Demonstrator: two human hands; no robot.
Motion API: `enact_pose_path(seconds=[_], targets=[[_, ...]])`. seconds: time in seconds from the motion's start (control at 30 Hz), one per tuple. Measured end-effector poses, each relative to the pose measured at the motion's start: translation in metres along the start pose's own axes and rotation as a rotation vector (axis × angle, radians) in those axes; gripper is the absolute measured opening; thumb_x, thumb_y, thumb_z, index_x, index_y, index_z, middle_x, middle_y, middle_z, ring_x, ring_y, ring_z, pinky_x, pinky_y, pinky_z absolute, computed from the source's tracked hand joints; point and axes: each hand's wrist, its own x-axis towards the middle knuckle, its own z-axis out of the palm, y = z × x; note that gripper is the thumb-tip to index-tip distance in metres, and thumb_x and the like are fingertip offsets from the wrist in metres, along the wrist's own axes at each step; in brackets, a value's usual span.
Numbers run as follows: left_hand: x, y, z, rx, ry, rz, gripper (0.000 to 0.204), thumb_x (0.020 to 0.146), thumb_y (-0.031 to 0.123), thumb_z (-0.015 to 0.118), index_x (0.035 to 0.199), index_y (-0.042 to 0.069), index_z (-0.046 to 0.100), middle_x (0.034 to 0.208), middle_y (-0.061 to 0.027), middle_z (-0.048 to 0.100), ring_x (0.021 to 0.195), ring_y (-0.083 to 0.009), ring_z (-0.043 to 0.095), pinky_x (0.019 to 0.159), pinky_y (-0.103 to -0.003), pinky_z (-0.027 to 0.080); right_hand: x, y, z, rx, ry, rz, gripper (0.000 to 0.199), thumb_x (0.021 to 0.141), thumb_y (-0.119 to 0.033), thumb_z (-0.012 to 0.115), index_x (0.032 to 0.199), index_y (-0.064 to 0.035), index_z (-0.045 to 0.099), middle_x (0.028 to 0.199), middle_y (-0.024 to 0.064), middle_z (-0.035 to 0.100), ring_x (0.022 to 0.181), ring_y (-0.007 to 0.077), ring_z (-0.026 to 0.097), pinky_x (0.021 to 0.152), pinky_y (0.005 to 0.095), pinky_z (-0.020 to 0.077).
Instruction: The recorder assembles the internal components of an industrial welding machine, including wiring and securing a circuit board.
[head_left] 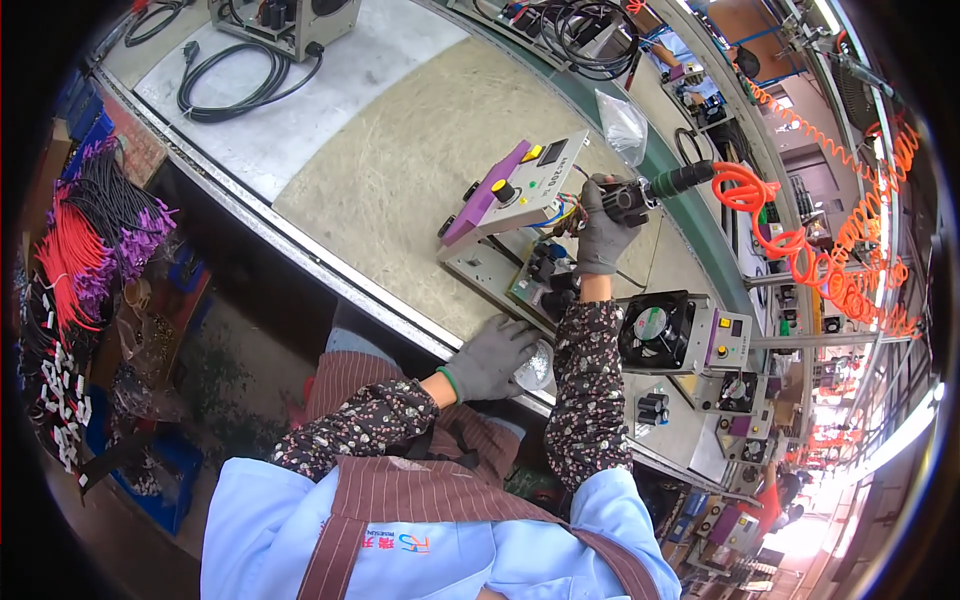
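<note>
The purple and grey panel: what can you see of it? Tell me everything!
The panel is pale grey with a purple part and dark printing; it looks like painted metal. It carries a black-and-yellow knob, a yellow piece, a dark window and black fittings. It stands, seemingly tilted, at one end of a metal base on the table. Coloured wires show behind it. The right hand, holding a tool, is close to the wires; whether it touches the panel, I can't tell.

the left glove (492,358) is grey with a green cuff, the right glove (608,243) grey; oversleeves (590,390), dark with pale flowers; apron (430,490), brown, pale-pinstriped; shirt (265,520), light blue; front panel (540,192), pale grey; knob (503,190), yellow and black; coiled hose (735,172), orange-red.
</note>
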Motion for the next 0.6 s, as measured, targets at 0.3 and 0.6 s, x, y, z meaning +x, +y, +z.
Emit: enact_pose_path(seconds=[0.3,0.6], targets=[[-0.002,0.001,0.003,0.002,0.03,-0.026,0.064,0.065,0.041,0.071,0.115,0.003,0.057,0.129,-0.0117,0.05,0.122,-0.0292,0.043,0.106,-0.046,0.027,-0.059,-0.103,-0.055,0.134,0.095,0.017,0.035,0.076,0.006,0.064,0.107,-0.0035,0.051,0.091,0.0109,0.059,0.07,0.0151,0.059,0.06,0.0264,0.049],[0.0,0.002,0.004,0.01,0.021,-0.012,0.063,0.065,0.04,0.072,0.115,0.005,0.055,0.129,-0.0115,0.05,0.122,-0.0293,0.043,0.105,-0.047,0.029,-0.171,-0.102,-0.102,-0.054,0.041,0.169,0.037,0.073,0.007,0.067,0.104,-0.0043,0.05,0.091,0.0088,0.058,0.079,0.016,0.059,0.073,0.0281,0.0508]])
